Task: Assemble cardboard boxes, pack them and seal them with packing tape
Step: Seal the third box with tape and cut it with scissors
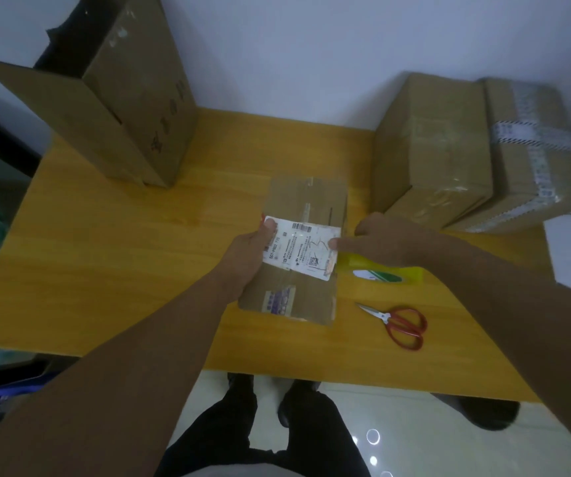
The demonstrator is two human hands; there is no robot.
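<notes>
A small flattened cardboard box [306, 201] with a white shipping label [303, 247] is held above the middle of the yellow table [105, 270]. My left hand [251, 251] grips its left edge, thumb on the label's corner. My right hand [383, 241] holds the right edge, with the thumb on the label and the fingers curled behind the card. A yellow packing tape dispenser [387, 273] lies just under my right wrist. Red-handled scissors [399, 323] lie nearer the front edge.
A tall open cardboard box [139, 105] stands at the back left with one flap hanging out. Two sealed boxes lie side by side at the back right: a plain one [432, 156] and a tape-wrapped one [535, 160]. My legs show below the table's front edge.
</notes>
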